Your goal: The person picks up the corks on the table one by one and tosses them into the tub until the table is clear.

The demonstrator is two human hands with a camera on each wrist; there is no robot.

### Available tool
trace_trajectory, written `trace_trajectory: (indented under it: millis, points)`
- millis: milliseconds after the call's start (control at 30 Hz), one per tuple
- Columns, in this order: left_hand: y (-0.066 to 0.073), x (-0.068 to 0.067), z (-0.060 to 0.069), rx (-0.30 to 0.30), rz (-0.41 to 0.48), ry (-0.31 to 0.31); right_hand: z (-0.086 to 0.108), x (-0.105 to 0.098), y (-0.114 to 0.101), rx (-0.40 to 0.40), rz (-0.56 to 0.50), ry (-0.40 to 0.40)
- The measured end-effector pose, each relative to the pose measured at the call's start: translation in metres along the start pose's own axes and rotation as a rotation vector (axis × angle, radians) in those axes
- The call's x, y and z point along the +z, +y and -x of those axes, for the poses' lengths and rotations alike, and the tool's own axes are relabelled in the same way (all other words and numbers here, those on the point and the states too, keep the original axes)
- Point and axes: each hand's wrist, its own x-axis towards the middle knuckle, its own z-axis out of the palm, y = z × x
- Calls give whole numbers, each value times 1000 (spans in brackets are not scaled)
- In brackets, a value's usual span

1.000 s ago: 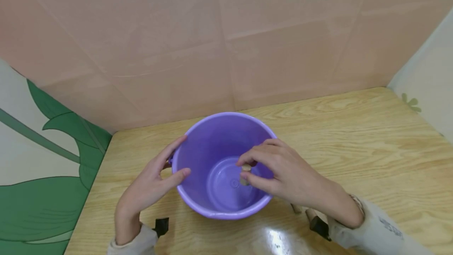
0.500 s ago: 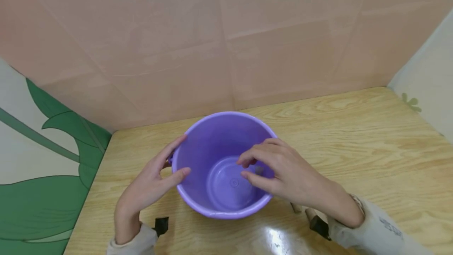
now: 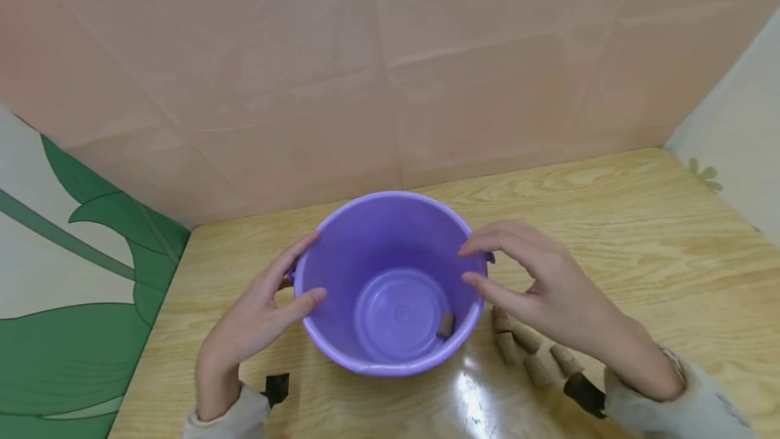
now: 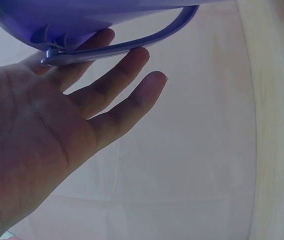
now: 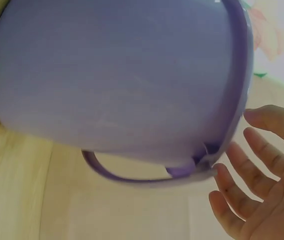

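A purple bucket [image 3: 390,366] stands on the wooden table, tilted toward the head camera, with one small brown cylinder [image 3: 446,325] at the right of its floor. My left hand [image 3: 258,317] holds the bucket's left rim, thumb inside and the other fingers outside. In the left wrist view, the left hand's [image 4: 57,115] fingers extend beside the bucket handle [image 4: 132,45]. My right hand [image 3: 554,290] is at the right rim, thumb and index finger apart, with nothing between them. The right wrist view shows the right hand [image 5: 266,175] with fingers spread near the rim and handle [image 5: 132,180].
Several brown cylinders [image 3: 537,370] lie on the table [image 3: 640,242] right of the bucket, below my right hand. A pinkish cloth [image 3: 305,87] hangs behind the table. Green leaf patterns [image 3: 67,351] are at the left, and a pale panel [image 3: 743,127] stands at the right.
My right hand has let go of the brown cylinder, which now lies on the bucket's floor, and has moved right to the rim. The left hand stays in place.
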Motion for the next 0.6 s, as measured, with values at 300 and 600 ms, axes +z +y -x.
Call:
trace_trajectory:
  millis: [300,600]
  points:
    - [0,-1,0,6,-3,5,7,-15,2,68,-20,-21]
    - [1,-1,0,-13,7,2,20,-23,7,134,42,11]
